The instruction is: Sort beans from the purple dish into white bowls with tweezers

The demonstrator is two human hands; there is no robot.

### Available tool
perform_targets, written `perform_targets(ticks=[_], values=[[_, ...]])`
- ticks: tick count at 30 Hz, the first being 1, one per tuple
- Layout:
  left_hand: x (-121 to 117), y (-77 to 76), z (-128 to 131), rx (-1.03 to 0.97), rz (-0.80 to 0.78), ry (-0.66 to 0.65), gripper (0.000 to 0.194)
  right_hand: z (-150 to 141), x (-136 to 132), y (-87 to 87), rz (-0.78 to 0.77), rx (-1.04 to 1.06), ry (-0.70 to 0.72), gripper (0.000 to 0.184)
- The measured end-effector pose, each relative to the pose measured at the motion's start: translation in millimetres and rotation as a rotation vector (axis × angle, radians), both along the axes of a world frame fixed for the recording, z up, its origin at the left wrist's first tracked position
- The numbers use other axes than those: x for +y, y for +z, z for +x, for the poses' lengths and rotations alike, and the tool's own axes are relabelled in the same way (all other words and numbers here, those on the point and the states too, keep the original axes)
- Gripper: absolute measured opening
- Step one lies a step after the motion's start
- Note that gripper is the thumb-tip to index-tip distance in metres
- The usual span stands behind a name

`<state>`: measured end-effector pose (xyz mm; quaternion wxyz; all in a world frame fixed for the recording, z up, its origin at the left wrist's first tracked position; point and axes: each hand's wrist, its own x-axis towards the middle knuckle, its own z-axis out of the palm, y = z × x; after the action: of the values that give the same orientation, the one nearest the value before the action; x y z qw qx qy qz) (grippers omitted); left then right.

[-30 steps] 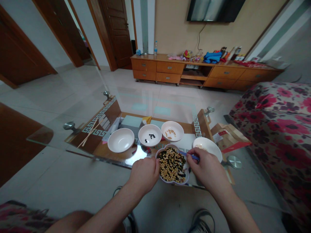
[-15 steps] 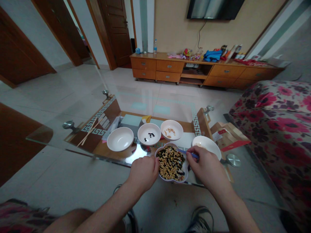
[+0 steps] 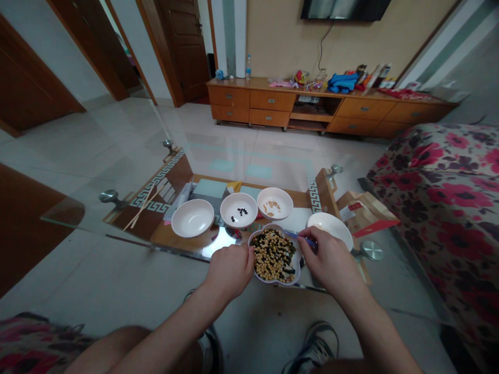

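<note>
You sit before a glass-topped table [image 3: 128, 176] with a Greek-key border [image 3: 150, 202] and chrome standoffs, above a pale, glossy tile floor [image 3: 117, 130]. Ahead, a wooden sideboard [image 3: 265, 102] with metal-handled drawers stands against a beige wall, and a floral sofa [image 3: 440, 171] lies to your right.

The lobed plastic dish [image 3: 262, 278] sits near the table's front edge, between your hands and heaped with mixed beans [image 3: 273, 254], pale and dark. Your left hand [image 3: 230, 271] curls closed on its left rim. Your right hand [image 3: 331, 254] pinches a blue-handled utensil [image 3: 306, 240] narrowly at the dish's right side; its tip is hidden.

Beyond the dish, smooth white bowls form an arc: an empty bowl [image 3: 192, 218], a bowl of black beans [image 3: 238, 210], and a bowl of tan beans [image 3: 275, 202]. A fourth white bowl [image 3: 329, 231] sits just past your right hand.

Compared with the earlier frame, the room sits slightly higher in view, while your hands keep the same places on the dish.
</note>
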<state>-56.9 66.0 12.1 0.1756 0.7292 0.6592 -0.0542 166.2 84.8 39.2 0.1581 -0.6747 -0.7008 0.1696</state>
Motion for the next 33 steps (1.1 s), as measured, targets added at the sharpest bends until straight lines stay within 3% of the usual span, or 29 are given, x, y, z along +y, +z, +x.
perform_targets(ticks=[33], values=[[0.1,1.2,0.4,-0.016,-0.008,0.012,0.055,6.3,2.0,-0.5,-0.009,0.122,0.118,0.024]])
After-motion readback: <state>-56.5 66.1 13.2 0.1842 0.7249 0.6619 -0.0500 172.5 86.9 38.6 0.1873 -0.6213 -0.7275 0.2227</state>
